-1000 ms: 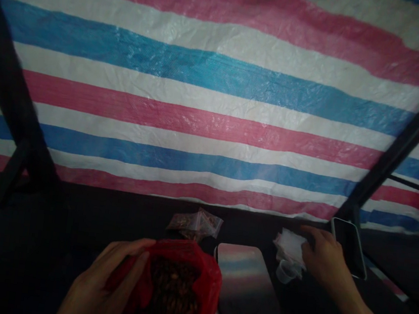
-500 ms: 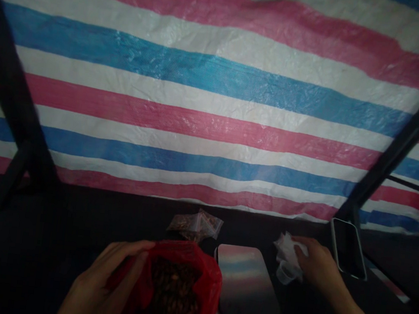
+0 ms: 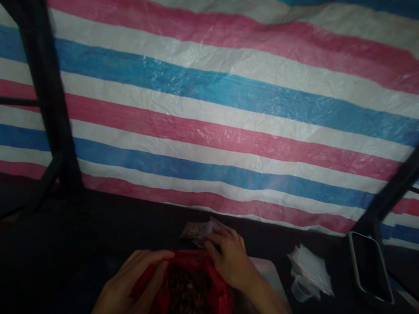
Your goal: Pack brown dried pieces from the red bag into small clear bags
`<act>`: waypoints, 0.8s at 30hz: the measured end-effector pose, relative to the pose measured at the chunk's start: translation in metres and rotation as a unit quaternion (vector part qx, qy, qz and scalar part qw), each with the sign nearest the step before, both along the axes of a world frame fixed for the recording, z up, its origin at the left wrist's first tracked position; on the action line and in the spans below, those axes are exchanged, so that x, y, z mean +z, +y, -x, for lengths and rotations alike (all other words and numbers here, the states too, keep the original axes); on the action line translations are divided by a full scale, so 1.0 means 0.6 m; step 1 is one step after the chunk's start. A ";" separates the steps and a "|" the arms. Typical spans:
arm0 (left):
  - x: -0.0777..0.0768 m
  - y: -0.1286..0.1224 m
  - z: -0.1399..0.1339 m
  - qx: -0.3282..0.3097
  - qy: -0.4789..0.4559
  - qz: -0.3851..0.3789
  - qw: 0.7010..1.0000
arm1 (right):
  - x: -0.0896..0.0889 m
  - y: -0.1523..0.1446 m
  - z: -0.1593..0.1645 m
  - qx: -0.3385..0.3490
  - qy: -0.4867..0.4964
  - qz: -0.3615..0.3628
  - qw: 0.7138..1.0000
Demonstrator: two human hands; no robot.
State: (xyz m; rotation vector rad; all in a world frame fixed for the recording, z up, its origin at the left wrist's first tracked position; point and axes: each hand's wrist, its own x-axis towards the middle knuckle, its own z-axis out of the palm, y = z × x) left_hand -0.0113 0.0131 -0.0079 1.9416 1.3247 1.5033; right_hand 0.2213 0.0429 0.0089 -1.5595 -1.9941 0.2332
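Note:
A red plastic bag (image 3: pixel 224 309) stands at the bottom middle, its mouth open on many small brown pieces that look like nuts or seeds (image 3: pixel 189 299). My left hand (image 3: pixel 132 285) is closed on the bag's left rim, thumb and fingers together. Across the bag's far right rim, my right hand (image 3: pixel 229 259) has its fingers bent around the edge; its exact grip is partly hidden. Just behind its fingertips lie small clear zip bags (image 3: pixel 195 230) with brown contents. A kitchen scale (image 3: pixel 266 271) sits right of the bag, partly covered by my right forearm.
Right of the scale lie a stack of clear empty-looking bags (image 3: pixel 312 266) and a small clear plastic cup (image 3: pixel 300 289). A phone (image 3: pixel 372 266) leans beside a dark frame post (image 3: pixel 397 185). Behind the black table (image 3: pixel 129 218) hangs a striped tarp (image 3: pixel 216 132).
My right hand has left the clear bags and cup and moved left, over the scale, to the red bag's far rim. My left hand stays on the bag. The view has shifted left.

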 end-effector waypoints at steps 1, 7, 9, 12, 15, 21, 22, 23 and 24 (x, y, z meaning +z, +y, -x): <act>0.001 0.001 0.001 -0.001 0.000 -0.001 1.000 | -0.005 0.003 0.003 0.005 0.011 0.005 1.000; 0.003 0.000 0.004 -0.002 -0.008 0.000 1.000 | 0.006 0.006 -0.008 0.016 0.102 0.005 0.995; 0.002 -0.005 0.003 -0.007 -0.020 0.011 1.000 | 0.028 -0.011 0.000 0.021 0.165 -0.019 0.986; 0.001 -0.019 -0.006 -0.059 -0.067 0.087 0.992 | 0.055 -0.056 0.027 0.040 0.285 -0.084 0.954; -0.001 -0.032 -0.020 -0.161 -0.158 0.193 0.955 | 0.054 -0.103 0.053 0.073 0.241 -0.138 0.958; -0.002 -0.033 -0.033 -0.211 -0.251 0.301 0.895 | 0.000 -0.131 0.073 0.112 0.105 -0.184 0.971; -0.001 -0.031 -0.033 -0.213 -0.256 0.306 0.892 | -0.005 -0.131 0.077 0.102 0.109 -0.184 0.971; 0.000 -0.029 -0.031 -0.213 -0.256 0.308 0.891 | -0.008 -0.131 0.080 0.092 0.114 -0.179 0.973; 0.001 -0.028 -0.029 -0.214 -0.249 0.309 0.892 | -0.009 -0.132 0.083 0.080 0.118 -0.169 0.975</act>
